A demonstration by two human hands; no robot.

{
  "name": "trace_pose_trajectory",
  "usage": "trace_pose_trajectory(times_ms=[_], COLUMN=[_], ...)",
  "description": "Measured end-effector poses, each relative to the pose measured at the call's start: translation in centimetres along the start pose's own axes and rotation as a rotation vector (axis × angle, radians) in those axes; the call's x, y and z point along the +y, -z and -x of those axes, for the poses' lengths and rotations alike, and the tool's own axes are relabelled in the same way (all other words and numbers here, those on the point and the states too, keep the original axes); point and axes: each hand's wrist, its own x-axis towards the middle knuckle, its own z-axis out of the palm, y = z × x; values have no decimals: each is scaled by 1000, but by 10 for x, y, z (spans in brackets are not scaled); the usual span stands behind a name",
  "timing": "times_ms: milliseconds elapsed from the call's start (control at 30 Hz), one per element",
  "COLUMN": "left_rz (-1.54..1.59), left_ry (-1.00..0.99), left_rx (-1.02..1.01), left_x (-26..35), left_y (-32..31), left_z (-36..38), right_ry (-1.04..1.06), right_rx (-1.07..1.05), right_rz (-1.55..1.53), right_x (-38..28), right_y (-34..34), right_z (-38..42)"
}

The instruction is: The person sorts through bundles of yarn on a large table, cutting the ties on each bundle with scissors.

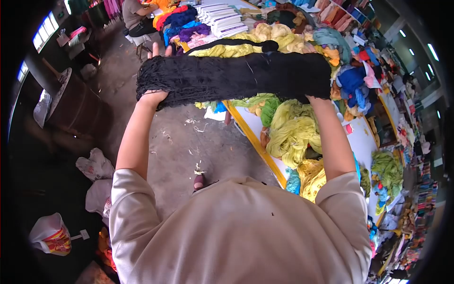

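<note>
A wide black yarn skein [246, 75] is stretched level between my two hands, at chest height in front of me. My left hand [154, 96] holds its left end; the palm is behind the strands and a few outstretched fingertips stick up above the top edge. At the other end, my right hand [316, 99] supports the skein, with only the wrist area showing below it and the fingers hidden by the yarn. Loose, frayed strands hang at the left end, while the right end looks smoother.
On my right, a white table [250, 120] with a yellow edge bears yellow-green yarn [295, 132] and other coloured heaps. White stacked bundles [221, 20] lie at the back. A seated person [137, 19] is at far left. A rusty drum [78, 106] and plastic bags [96, 165] stand left.
</note>
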Motion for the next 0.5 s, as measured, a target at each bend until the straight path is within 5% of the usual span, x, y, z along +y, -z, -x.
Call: trace_pose_trajectory(times_ms=[33, 100, 133, 167, 200, 233, 267, 300, 333, 400, 433, 500], left_rz=[19, -432, -81, 239, 204, 165, -56, 242, -122, -243, 92, -260], left_ry=[-47, -35, 176, 116, -167, 9, 49, 38, -64, 65, 311, 76], left_rx=[-59, -85, 31, 194, 358, 126, 174, 110, 226, -147, -221, -461], left_x=[-9, -6, 30, 54, 74, 52, -15, -20, -32, -32, -21, -41], left_y=[-4, -12, 19, 32, 46, 46, 4, -15, -33, -30, -9, 1], left_z=[-4, -16, -27, -35, -31, -24, 10, 31, 39, 51, 45, 31], right_ry=[190, 690, 642, 587, 557, 517, 210, -110, 387, 257, 316, 238], right_rx=[-18, -77, -36, -3, -59, -115, -404, -685, -219, -208, -96, -260], right_rz=[287, 1022, 805, 590, 599, 607, 832, 1034, 1075, 717, 565, 754], right_x=[1, -20, -44, -61, -46, -31, -54, -79, 12, 63, 44, -1], right_y=[-4, -12, -32, -51, -46, -40, -33, -25, -32, -43, -53, -52], right_z=[-2, -19, -25, -26, -20, -9, -11, -16, -2, 8, 11, -13])
